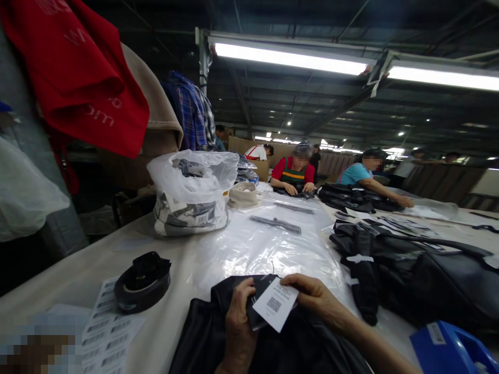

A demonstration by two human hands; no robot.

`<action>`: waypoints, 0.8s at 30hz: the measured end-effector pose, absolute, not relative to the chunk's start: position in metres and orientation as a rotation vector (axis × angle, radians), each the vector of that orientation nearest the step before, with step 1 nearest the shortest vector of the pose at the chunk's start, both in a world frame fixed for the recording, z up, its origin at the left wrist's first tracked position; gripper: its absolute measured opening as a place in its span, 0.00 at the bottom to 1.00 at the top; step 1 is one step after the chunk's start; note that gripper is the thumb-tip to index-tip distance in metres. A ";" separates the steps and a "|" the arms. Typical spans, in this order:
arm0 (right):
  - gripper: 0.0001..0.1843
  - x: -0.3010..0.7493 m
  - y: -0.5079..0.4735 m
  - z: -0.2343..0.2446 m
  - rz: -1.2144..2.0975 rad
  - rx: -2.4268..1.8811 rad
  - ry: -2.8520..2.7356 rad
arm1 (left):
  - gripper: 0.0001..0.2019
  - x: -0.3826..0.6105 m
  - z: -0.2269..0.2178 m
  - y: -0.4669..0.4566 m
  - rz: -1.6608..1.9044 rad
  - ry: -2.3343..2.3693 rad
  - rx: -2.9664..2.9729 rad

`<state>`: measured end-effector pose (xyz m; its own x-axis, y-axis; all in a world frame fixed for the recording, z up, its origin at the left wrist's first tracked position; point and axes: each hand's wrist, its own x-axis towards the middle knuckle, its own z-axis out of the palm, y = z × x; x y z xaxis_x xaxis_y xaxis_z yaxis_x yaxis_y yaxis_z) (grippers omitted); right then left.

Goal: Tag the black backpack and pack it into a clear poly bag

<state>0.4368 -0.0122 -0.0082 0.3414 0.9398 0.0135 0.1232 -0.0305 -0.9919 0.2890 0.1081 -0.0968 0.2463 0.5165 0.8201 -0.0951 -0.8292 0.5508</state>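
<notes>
A folded black garment (218,332) lies at the near edge of the table, partly under my arms. My left hand (238,324) is closed on its dark fabric just left of a white hang tag (275,303) printed with a QR code. My right hand (312,296) pinches the top right corner of that tag, fingers pressed together. The tag lies tilted on the garment between both hands.
A dark tape roll (142,280) sits on barcode sticker sheets (105,332) at left. A plastic bag of tags (191,195), clear plastic sleeves (265,244), a pile of black garments (409,265) and a blue bin (452,348) surround me. Several other workers (293,174) sit at the far end.
</notes>
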 end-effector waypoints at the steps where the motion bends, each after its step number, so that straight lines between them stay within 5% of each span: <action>1: 0.16 0.435 -0.014 -0.009 0.900 -1.448 -1.031 | 0.09 0.290 -0.098 0.107 1.649 0.393 2.026; 12: 0.57 0.399 -0.023 0.029 0.698 -2.067 -1.464 | 0.12 0.299 -0.113 0.111 1.777 0.402 2.101; 14: 0.56 0.392 -0.022 0.030 0.715 -2.141 -1.451 | 0.11 0.300 -0.117 0.114 1.790 0.375 2.109; 19: 0.33 0.385 -0.020 0.027 0.618 -1.896 -1.335 | 0.13 0.295 -0.120 0.117 1.745 0.416 2.113; 24: 0.34 0.383 -0.017 0.025 0.510 -1.813 -0.888 | 0.15 0.290 -0.098 0.106 1.390 0.614 1.825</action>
<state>0.3831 -0.0173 0.0246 0.6399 0.7665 0.0547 0.3394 -0.2180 -0.9150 0.2901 0.1061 -0.0982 0.2955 0.7476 0.5948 -0.0643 -0.6056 0.7932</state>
